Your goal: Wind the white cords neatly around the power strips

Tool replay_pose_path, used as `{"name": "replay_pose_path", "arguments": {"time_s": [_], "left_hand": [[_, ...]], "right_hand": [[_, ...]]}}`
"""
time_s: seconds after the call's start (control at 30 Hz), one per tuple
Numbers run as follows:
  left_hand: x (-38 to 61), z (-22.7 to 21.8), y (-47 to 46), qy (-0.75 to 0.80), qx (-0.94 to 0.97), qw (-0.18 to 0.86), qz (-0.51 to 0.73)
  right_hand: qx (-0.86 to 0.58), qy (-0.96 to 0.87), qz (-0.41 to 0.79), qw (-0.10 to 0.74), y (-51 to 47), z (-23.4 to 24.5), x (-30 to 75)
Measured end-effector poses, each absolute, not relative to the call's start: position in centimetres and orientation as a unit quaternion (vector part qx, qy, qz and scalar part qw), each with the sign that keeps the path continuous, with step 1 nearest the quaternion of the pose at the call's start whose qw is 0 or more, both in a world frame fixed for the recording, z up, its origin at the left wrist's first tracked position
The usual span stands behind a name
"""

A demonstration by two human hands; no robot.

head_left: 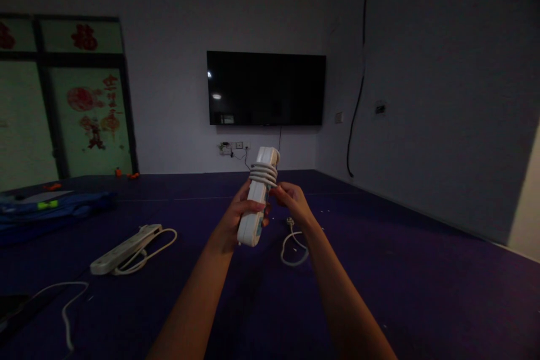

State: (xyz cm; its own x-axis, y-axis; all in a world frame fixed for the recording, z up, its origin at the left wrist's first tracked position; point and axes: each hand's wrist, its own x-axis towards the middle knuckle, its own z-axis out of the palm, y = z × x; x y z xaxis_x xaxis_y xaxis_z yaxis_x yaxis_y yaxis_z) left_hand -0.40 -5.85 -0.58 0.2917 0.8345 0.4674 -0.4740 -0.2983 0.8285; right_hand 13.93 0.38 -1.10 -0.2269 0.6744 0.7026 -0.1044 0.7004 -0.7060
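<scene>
A white power strip [252, 224] is held up in front of me, tilted, with my left hand [240, 215] wrapped round its lower half. Several turns of its white cord [264, 173] circle the strip's upper part. Close by on the right, my right hand [293, 199] pinches the cord where it leaves the coil. Below that hand, the cord's free end lies in a loop on the purple surface, with the plug [290, 221] at its tip. How the cord runs between hand and loop is partly hidden.
A second white power strip [126, 247] with a loose cord lies at left. Another white cable [65, 309] is nearer me. Blue cloth [84, 202] lies at far left. A television [266, 89] hangs on the wall ahead; a black cable [356, 107] dangles at right.
</scene>
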Motion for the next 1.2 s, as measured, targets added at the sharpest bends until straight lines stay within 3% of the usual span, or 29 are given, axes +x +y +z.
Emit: {"name": "replay_pose_path", "arguments": {"time_s": [0.17,0.4,0.73,0.97,1.2], "left_hand": [[-0.8,-1.1,-5.5,0.113,0.572,0.615,0.531],[-1.4,-1.5,-5.1,0.096,0.593,0.659,0.452],[-1.8,-1.7,-4.6,0.129,0.584,0.640,0.482],[-2.1,-1.6,-4.0,0.306,0.677,0.392,0.542],[0.7,-2.8,-3.9,0.449,0.711,-0.020,0.541]], "right_hand": [[-0.187,-0.691,0.420,0.558,0.4,-1.4,13.7],[-0.178,-0.705,0.436,0.530,-0.4,-1.0,13.9],[-0.207,-0.668,0.414,0.582,-0.7,-0.5,13.7],[-0.276,-0.632,0.297,0.660,0.3,-0.9,13.3],[-0.334,-0.621,0.192,0.683,-0.1,-1.0,12.7]]}}
